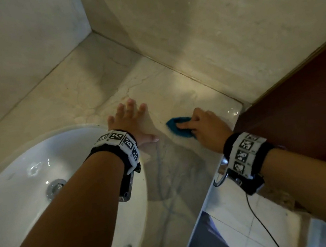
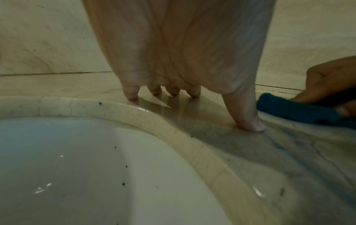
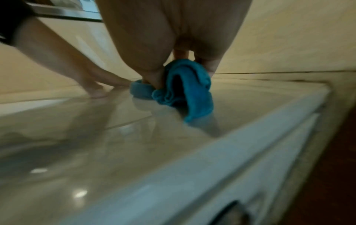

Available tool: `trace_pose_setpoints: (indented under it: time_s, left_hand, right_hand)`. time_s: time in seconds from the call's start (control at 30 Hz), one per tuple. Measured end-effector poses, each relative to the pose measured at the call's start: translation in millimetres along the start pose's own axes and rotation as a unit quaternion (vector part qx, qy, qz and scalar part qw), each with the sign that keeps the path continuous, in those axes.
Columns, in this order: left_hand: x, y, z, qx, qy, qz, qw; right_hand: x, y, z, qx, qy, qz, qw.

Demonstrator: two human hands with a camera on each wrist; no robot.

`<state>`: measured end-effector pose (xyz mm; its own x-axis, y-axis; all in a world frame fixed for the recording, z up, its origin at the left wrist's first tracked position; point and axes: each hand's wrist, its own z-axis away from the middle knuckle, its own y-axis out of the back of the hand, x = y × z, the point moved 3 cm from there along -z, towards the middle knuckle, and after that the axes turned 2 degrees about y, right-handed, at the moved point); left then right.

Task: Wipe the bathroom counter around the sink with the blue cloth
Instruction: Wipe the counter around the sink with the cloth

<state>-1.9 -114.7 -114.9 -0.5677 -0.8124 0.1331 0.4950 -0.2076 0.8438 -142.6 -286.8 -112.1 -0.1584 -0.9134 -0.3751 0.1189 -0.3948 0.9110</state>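
Cloth (image 1: pixel 179 129), blue and bunched, lies on the worktop (image 1: pixel 175 84) right of the sink (image 1: pixel 20 185), pinched under the right hand (image 1: pixel 207 129); the left hand (image 1: pixel 130 121) presses spread fingers flat just beside it.

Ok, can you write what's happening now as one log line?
step: wiping counter | right hand: grips blue cloth | left hand: rests flat beside sink

I see the small crumpled blue cloth (image 1: pixel 179 128), a teal blue, on the glossy beige marble counter (image 1: pixel 94 87) with thin grey veins. The oval white ceramic sink (image 1: pixel 20 185) has tiny dark specks. The wooden door (image 1: pixel 302 108) is dark red-brown.
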Motion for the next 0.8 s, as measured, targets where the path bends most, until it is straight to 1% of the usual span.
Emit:
trace_pose_setpoints:
  time_s: [0.07,0.13,0.2,0.27,0.4,0.47,0.53,0.57,0.6,0.67,0.7,0.73,0.77,0.8]
  left_hand:
    - [0.8,0.8,0.9,-0.008,0.003,-0.003,1.000]
    - [1.7,2.3,2.1,-0.011,0.002,-0.004,1.000]
    - [1.5,2.3,2.8,-0.013,0.001,-0.003,1.000]
    - [1.1,1.7,2.4,-0.010,0.000,-0.003,1.000]
    - [1.6,1.2,2.0,0.004,-0.003,-0.005,1.000]
    - [1.9,0.8,1.6,0.007,-0.003,-0.007,1.000]
    - [1.4,0.8,0.8,0.008,0.000,-0.012,1.000]
    - [1.0,0.9,1.1,0.006,0.001,-0.012,1.000]
    - [0.9,1.1,1.5,0.003,0.002,-0.009,1.000]
    - [1.1,1.5,2.4,-0.001,0.000,-0.005,1.000]
    - [1.3,2.0,2.8,0.000,0.000,-0.005,1.000]
    - [1.1,1.9,2.9,0.001,-0.001,-0.005,1.000]
    - [1.1,1.9,3.0,0.001,-0.002,-0.004,1.000]
    - [1.1,1.7,3.2,0.002,-0.002,-0.005,1.000]
  right_hand:
    - [33.4,14.6,-3.3,0.047,-0.069,0.003,0.997]
    - [63.5,30.3,-0.1,0.085,-0.146,0.015,0.986]
    - [71.0,35.4,5.1,0.082,-0.185,0.044,0.978]
    - [54.9,29.9,7.5,0.052,-0.174,0.058,0.982]
    - [9.1,5.6,9.7,0.004,-0.090,0.036,0.995]
    - [2.7,-0.2,8.5,-0.003,-0.060,0.023,0.998]
    - [11.1,5.4,4.3,0.008,-0.044,0.008,0.999]
    - [22.1,10.2,3.3,0.025,-0.054,0.002,0.998]
    - [39.1,16.3,4.3,0.050,-0.085,-0.009,0.995]
    - [74.0,29.2,13.7,0.112,-0.171,-0.024,0.979]
    - [84.4,32.8,21.4,0.124,-0.201,-0.023,0.971]
    - [88.2,33.1,28.3,0.113,-0.220,-0.010,0.969]
    - [84.5,31.5,34.0,0.083,-0.225,0.020,0.971]
    - [75.9,27.4,38.4,0.051,-0.215,0.054,0.974]
